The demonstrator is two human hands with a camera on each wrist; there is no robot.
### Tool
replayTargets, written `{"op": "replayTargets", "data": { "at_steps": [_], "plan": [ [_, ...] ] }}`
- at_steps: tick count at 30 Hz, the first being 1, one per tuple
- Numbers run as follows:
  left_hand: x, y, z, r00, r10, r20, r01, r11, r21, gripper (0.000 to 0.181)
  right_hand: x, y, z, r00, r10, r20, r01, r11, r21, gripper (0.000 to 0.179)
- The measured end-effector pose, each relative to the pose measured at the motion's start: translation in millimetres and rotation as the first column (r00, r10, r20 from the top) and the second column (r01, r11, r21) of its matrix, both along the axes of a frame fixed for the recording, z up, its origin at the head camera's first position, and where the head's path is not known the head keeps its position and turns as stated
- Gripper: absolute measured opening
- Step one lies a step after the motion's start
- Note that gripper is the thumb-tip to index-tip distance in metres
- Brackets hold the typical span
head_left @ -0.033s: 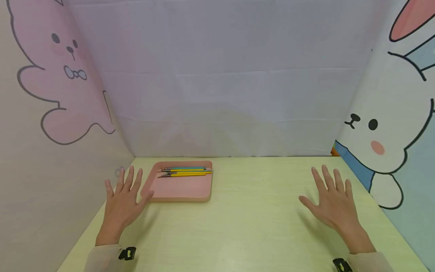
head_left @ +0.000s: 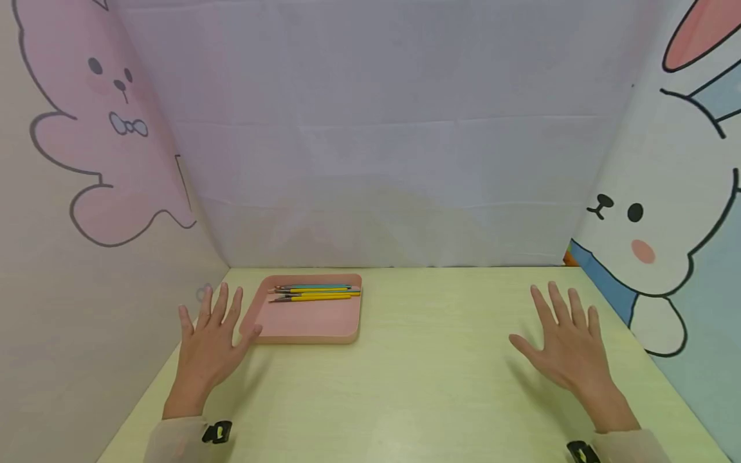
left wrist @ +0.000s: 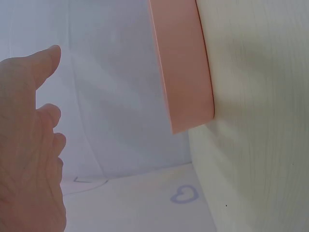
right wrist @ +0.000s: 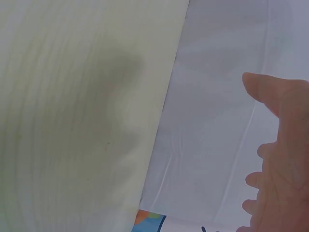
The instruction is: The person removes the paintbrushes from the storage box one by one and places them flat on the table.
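Note:
A shallow pink tray [head_left: 307,325] lies at the back left of the table. Inside it, along the far side, several thin paintbrushes [head_left: 318,294] with yellow and blue handles lie side by side, dark tips to the left. My left hand [head_left: 211,347] is held palm down with fingers spread, just left of the tray; its thumb overlaps the tray's near left corner in the head view. In the left wrist view, a gap separates that hand from the tray wall [left wrist: 186,67]. Fingers spread, my right hand [head_left: 570,354] hovers over the table's right side, holding nothing.
The pale yellow-green table [head_left: 428,373] ends at a white cloth backdrop [head_left: 393,161]. Side walls rise at left and right, one with a pink cartoon animal [head_left: 139,167], the other with a white rabbit [head_left: 654,173]. Dark devices sit at both wrists.

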State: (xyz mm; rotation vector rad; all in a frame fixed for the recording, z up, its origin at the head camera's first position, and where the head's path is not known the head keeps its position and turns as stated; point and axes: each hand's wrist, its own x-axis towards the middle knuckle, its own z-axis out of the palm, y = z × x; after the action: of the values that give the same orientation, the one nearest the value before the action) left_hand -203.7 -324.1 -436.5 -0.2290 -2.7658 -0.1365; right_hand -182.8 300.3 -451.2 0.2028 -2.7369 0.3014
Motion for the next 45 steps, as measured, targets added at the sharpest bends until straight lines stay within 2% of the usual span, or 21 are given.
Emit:
{"op": "replayTargets", "data": {
  "at_steps": [6, 14, 18, 21, 26, 35, 40, 45],
  "plan": [
    [-0.5, -1.3, -0.5, 1.0, -0.002, 0.006, 0.002, 1.0, 0.008, 0.09, 1.4, 1.1, -3.0, 1.0, -0.005, 0.001, 0.005, 1.0, -0.006, 0.101],
    [-5.8, -6.0, 1.0, 1.0, -0.011, 0.025, 0.01, 1.0, 0.029, 0.088, -1.6, -6.2, 2.3, 1.0, 0.02, 0.011, -0.02, 0.999, -0.039, 0.101],
    [-11.8, -8.5, 2.7, 0.999, -0.023, 0.043, 0.021, 0.999, 0.046, 0.088, -4.1, -15.4, 4.6, 0.998, 0.043, 0.046, -0.039, 0.996, -0.079, 0.1],
    [-16.2, -9.6, 3.2, 0.997, -0.04, 0.063, 0.036, 0.997, 0.066, 0.088, -7.1, -24.1, 8.7, 0.994, 0.075, 0.084, -0.062, 0.987, -0.151, 0.099],
    [-23.6, -17.3, 2.6, 0.995, -0.069, 0.078, 0.061, 0.994, 0.094, 0.088, -16.2, -42.6, 18.0, 0.984, 0.125, 0.127, -0.085, 0.955, -0.283, 0.096],
    [-35.5, -39.8, 5.8, 0.989, -0.111, 0.096, 0.092, 0.978, 0.19, 0.091, -39.7, -85.9, 23.1, 0.972, 0.196, 0.13, -0.132, 0.911, -0.391, 0.086],
    [-41.9, -42.7, 10.2, 0.983, -0.118, 0.144, 0.075, 0.96, 0.271, 0.092, -51.3, -107.4, 21.7, 0.958, 0.248, 0.143, -0.149, 0.859, -0.49, 0.081],
    [-48.0, -40.8, 12.1, 0.974, -0.122, 0.193, 0.053, 0.943, 0.328, 0.092, -60.3, -128.4, 19.2, 0.933, 0.313, 0.179, -0.156, 0.798, -0.583, 0.077]
  ]
}}
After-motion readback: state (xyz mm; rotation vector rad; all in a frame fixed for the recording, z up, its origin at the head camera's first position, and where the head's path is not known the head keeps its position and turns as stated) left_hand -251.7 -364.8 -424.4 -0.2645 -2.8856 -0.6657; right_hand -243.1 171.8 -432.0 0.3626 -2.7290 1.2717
